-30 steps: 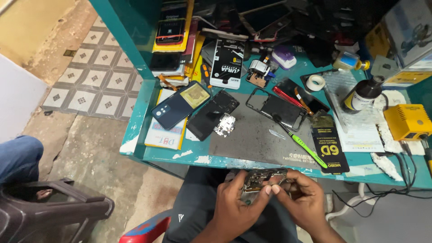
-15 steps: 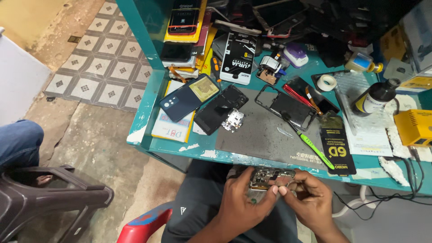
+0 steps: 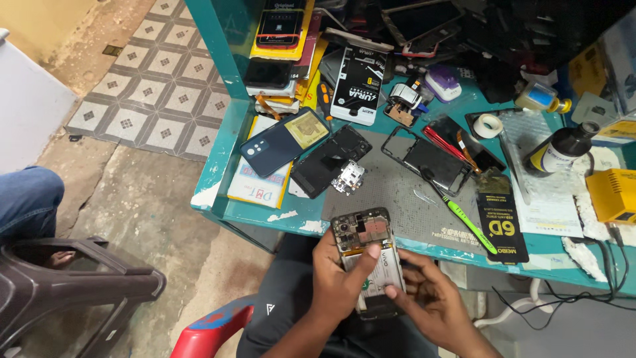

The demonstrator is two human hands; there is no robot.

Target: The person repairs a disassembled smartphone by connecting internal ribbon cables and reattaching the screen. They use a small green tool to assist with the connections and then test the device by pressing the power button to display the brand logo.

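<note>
An opened phone (image 3: pixel 366 237) with its back off shows a circuit board at the top and a white battery below. My left hand (image 3: pixel 339 284) grips it from the left side, thumb lying across the battery. My right hand (image 3: pixel 430 298) touches its lower right edge with the fingertips. Both hands hold it over my lap, just in front of the teal workbench (image 3: pixel 228 205). A grey work mat (image 3: pixel 397 199) lies on the bench right behind the phone.
On the bench lie a dark blue phone back cover (image 3: pixel 273 149), a black phone frame (image 3: pixel 330 161), another open frame (image 3: pixel 427 158), a green-handled tool (image 3: pixel 464 222), a tape roll (image 3: pixel 489 126), a dark bottle (image 3: pixel 560 149) and a yellow box (image 3: pixel 613 194). A dark plastic stool (image 3: pixel 66 285) stands left.
The phone has been turned from lying sideways between my hands to pointing lengthwise up toward the bench. The view has come closer to the bench.
</note>
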